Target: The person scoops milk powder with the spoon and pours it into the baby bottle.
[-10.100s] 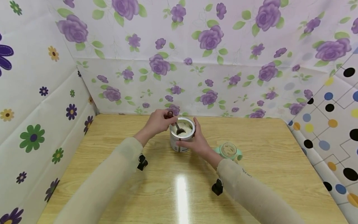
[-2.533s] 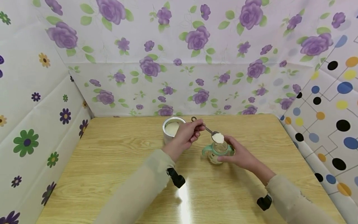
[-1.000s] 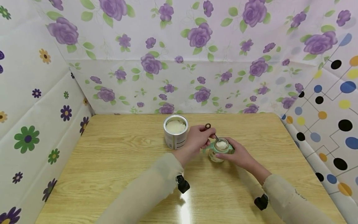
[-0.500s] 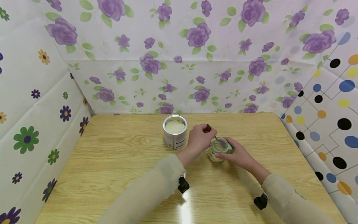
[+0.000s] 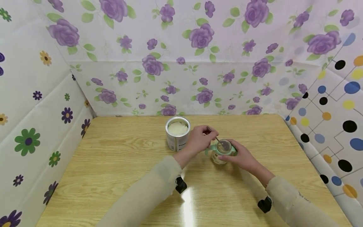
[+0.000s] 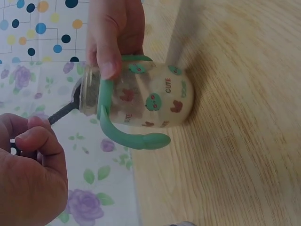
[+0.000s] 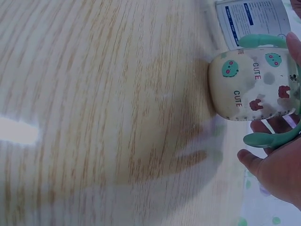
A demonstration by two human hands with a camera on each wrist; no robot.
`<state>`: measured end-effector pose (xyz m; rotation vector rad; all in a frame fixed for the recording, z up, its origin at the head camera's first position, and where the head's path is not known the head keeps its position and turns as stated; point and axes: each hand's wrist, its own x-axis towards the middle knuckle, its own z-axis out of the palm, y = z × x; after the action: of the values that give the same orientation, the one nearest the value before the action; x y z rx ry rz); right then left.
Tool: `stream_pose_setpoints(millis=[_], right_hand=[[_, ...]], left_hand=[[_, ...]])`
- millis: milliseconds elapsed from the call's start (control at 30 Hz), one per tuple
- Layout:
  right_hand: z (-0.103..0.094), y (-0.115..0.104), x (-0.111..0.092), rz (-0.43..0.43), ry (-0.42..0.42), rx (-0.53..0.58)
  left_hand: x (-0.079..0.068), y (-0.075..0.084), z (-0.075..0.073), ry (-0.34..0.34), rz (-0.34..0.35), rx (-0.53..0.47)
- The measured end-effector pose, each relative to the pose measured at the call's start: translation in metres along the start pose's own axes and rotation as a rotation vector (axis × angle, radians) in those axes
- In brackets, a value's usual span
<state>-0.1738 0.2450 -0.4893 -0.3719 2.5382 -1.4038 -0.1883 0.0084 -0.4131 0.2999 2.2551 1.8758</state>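
My left hand [image 5: 199, 137] pinches the handle of a dark metal spoon [image 6: 63, 113], whose bowl is at the mouth of a clear baby bottle [image 6: 155, 94]. The bottle stands upright on the table, with a green two-handled ring round its neck and small printed animals on its side. My right hand [image 5: 240, 155] holds the bottle from its right side, thumb in front at the neck. Pale contents show through the lower wall in the left wrist view. To the left, behind my left forearm, stands an uncapped can [image 5: 178, 140] of cream-coloured powder [image 5: 177, 128].
The wooden table [image 5: 119, 151] meets a purple-flowered cloth [image 5: 127, 88] at its back edge. Patterned cloths close in the left and right sides. A black wrist camera [image 5: 180, 185] is strapped below the left sleeve, another below the right.
Earlier the spoon was in the can; later it carried heaped powder over the bottle. The powder has gone from the spoon into the bottle. My right hand moved from the can to the bottle.
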Motion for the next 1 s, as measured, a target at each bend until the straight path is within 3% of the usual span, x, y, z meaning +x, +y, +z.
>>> stream_pose_setpoints(millis=[167,667,833,1000], right_hand=[[0.000,-0.003,-0.002,0.005,0.000,-0.004],[0.002,-0.005,-0.003,0.009,0.015,-0.008],[0.001,-0.004,-0.004,-0.017,0.005,0.012],[0.001,-0.002,-0.003,-0.030,0.004,0.001]], left_hand=[[0.002,-0.003,-0.003,-0.042,-0.011,0.004],[0.000,0.001,-0.005,-0.072,0.012,0.091],[0.001,0.008,-0.009,-0.057,0.020,0.041],[0.000,0.016,-0.012,-0.036,-0.034,-0.088]])
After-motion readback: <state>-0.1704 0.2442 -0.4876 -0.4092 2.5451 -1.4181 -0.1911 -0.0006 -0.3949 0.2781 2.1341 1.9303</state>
